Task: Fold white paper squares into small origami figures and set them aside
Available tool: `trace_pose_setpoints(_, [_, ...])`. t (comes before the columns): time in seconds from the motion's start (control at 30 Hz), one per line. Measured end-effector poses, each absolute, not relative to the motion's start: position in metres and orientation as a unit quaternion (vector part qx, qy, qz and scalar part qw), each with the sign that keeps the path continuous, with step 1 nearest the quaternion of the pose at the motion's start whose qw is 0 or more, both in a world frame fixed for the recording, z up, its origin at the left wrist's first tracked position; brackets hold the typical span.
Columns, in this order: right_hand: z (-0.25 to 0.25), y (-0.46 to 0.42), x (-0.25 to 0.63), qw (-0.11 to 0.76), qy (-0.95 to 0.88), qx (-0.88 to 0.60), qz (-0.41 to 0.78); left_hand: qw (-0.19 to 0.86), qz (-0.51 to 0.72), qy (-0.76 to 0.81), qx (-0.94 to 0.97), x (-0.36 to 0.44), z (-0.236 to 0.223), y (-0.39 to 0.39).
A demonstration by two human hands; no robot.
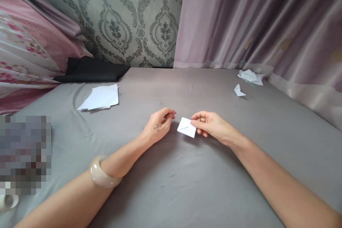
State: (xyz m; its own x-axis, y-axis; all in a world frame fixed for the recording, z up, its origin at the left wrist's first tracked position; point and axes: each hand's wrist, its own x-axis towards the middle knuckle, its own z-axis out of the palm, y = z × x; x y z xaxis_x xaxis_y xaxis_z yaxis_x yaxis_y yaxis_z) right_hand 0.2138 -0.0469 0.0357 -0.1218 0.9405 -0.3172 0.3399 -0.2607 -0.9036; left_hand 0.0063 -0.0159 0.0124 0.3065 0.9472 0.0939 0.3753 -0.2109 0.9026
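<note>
Right hand: we are pinching one folded paper, frame centre.
Left hand: we are loosely curling fingers nearby.

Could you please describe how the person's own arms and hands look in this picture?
Both arms are without sleeves as far as the picture shows, and no gloves are worn. A wide, glossy, cream-coloured bangle circles the left forearm. The back of the left hand has small dark spots; the right hand has a fainter mark.
</note>
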Motion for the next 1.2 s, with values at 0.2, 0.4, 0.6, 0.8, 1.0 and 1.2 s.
trace_pose_setpoints(0.2, [0.026, -0.045, 0.201, 0.437, -0.357, -0.503, 0.655, 0.593, 0.394, 0.415, 0.566, 0.013, 0.020, -0.018])
trace_pose_setpoints(0.4, [0.017, -0.048, 0.192, 0.441, -0.363, -0.466, 0.676, 0.603, 0.388, 0.406, 0.566, 0.020, 0.021, -0.021])
trace_pose_setpoints(0.6, [0.019, -0.046, 0.198, 0.440, -0.633, -0.549, 0.322, 0.310, 0.376, 0.434, 0.758, 0.019, 0.015, -0.019])
trace_pose_setpoints(0.8, [0.020, -0.051, 0.205, 0.362, -0.795, -0.485, 0.040, 0.011, 0.386, 0.304, 0.871, 0.015, 0.005, -0.012])
trace_pose_setpoints(1.0, [0.016, -0.051, 0.204, 0.235, -0.841, -0.445, -0.198, -0.141, 0.302, 0.268, 0.904, 0.009, 0.011, -0.007])
trace_pose_setpoints(1.2, [0.012, -0.052, 0.198, 0.151, -0.852, -0.437, -0.246, -0.178, 0.206, 0.241, 0.932, 0.014, 0.008, -0.007])
